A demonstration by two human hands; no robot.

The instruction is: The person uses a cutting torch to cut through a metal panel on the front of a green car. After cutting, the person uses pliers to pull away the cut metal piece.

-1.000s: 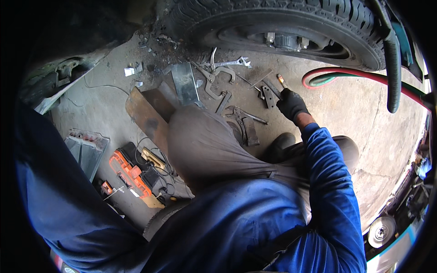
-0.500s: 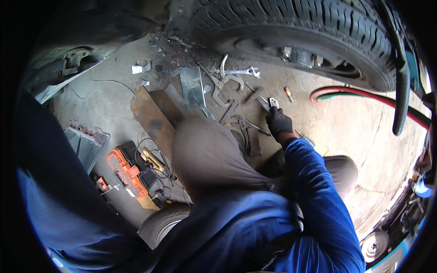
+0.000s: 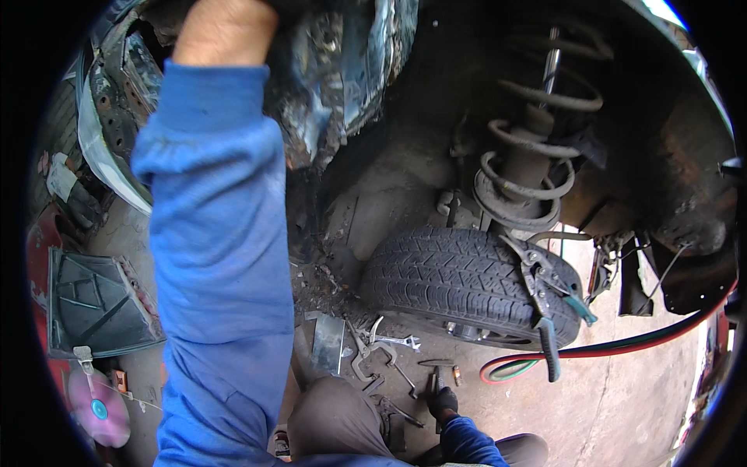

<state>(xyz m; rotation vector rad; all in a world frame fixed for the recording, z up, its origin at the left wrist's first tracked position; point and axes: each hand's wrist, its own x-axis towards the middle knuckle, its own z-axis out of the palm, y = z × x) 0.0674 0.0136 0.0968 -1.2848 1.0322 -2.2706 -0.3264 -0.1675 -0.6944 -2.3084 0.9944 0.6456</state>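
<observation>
My left arm in a blue sleeve point(image 3: 222, 233) reaches up past torn, rusty car bodywork point(image 3: 334, 78). Its bare wrist point(image 3: 226, 31) shows at the top edge, but the fingers are hidden. Down on the concrete, my right hand point(image 3: 443, 403), in a black glove, is closed around a metal tool point(image 3: 440, 379) whose kind I cannot make out. Just beyond it lies a hammer-like head with a pointed end point(image 3: 436, 363). Left of that hand are an adjustable wrench point(image 3: 401, 341), a locking C-clamp point(image 3: 363, 354) and a sheet metal piece point(image 3: 327, 342).
A tyre point(image 3: 467, 284) lies ahead under a coil spring strut point(image 3: 529, 163). Locking pliers point(image 3: 535, 272) with green on the handle hang over the tyre. Red and green hoses point(image 3: 615, 350) curve across the right. A dark panel point(image 3: 97, 303) and a pink disc point(image 3: 99, 406) are at left.
The view has tilted up, bringing the strut and bodywork in. My left arm now reaches upward across the view. My right hand stays low by the tools.
</observation>
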